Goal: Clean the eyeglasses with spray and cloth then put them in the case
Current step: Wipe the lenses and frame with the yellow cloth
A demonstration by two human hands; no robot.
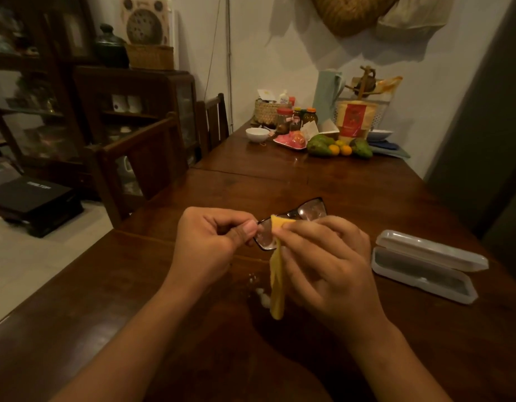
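Head view: eyeglasses (310,211) are held above the near surface (338,181). The frame corner is pinched by left hand (210,242) fingers (245,230). A cloth (277,285) is pinched onto the near lens by the right hand (329,265). The eyeglasses are judged light, stiff and fragile, so they should be gripped by the frame only.

The left forearm (120,338) and right forearm (396,358) are bare to the frame's edge. The left hand (204,245) and right hand (329,274) are bare too, nails cut short.
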